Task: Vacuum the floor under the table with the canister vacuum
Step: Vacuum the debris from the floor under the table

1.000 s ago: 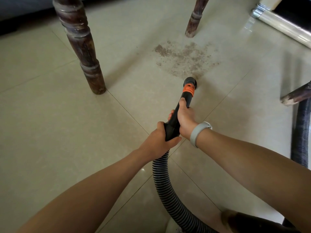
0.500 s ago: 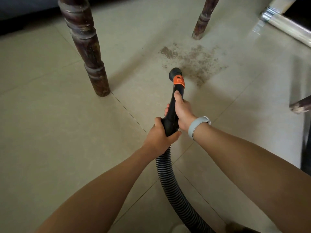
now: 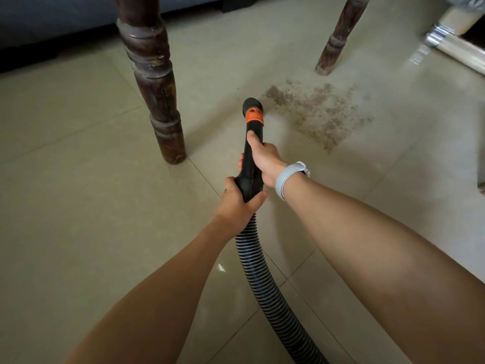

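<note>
The left hand (image 3: pixel 237 203) grips the wide rear end of the black vacuum handle (image 3: pixel 249 164), where the ribbed hose (image 3: pixel 258 269) joins it; the hose runs back toward the lower edge of the view. The right hand (image 3: pixel 263 157), with a grey wristband (image 3: pixel 287 177) on its wrist, holds the handle further forward, thumb laid along its top. The nozzle (image 3: pixel 252 105), behind an orange collar (image 3: pixel 254 117), sits low over the tiled floor (image 3: pixel 78 206), just left of the dirt patch (image 3: pixel 317 111). Two dark turned table legs (image 3: pixel 153 82) stand beyond.
</note>
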The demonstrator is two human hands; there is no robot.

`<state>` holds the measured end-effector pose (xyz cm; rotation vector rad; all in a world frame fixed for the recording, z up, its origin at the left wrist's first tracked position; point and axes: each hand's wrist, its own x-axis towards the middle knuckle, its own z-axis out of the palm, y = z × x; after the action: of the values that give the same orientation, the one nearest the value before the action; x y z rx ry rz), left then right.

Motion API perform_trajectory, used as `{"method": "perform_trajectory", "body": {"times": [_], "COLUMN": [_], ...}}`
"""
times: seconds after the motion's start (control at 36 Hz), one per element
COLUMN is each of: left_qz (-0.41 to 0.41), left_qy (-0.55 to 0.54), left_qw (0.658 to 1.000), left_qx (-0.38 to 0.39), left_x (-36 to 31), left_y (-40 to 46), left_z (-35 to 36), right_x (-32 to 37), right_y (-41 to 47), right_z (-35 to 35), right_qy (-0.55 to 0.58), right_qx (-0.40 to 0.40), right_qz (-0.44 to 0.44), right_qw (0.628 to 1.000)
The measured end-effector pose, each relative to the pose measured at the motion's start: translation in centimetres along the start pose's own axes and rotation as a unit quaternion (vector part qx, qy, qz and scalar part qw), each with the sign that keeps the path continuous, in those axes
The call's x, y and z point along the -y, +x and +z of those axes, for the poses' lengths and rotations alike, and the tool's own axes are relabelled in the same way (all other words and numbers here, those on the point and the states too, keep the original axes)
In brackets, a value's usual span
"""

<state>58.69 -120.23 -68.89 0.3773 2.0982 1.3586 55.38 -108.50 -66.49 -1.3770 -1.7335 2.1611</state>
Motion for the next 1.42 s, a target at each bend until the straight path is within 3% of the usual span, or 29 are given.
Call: {"method": "perform_trajectory", "body": {"times": [0.25, 0.42, 1.42], "left_qz": [-0.02, -0.025, -0.001], "left_qy": [-0.021, -0.006, 0.024], "left_qw": [0.999, 0.999, 0.993], "left_qx": [-0.046, -0.034, 0.119], "left_x": [1.0, 0.6, -1.4], "left_y": [0.9, 2.3, 2.2], "left_z": [-2.4, -3.8, 0.8], "right_x": [0.7, 1.7, 1.2], "right_y": [1.0, 1.8, 0.3], "right_z": [4.1, 5.2, -3.0], "right_qy": [-0.028, -0.031, 0.044], "right_qx": [0.062, 0.065, -0.086], "right_qz": [0.003, -0.005, 0.022], "right_qw": [0.998, 0.997, 0.995]}}
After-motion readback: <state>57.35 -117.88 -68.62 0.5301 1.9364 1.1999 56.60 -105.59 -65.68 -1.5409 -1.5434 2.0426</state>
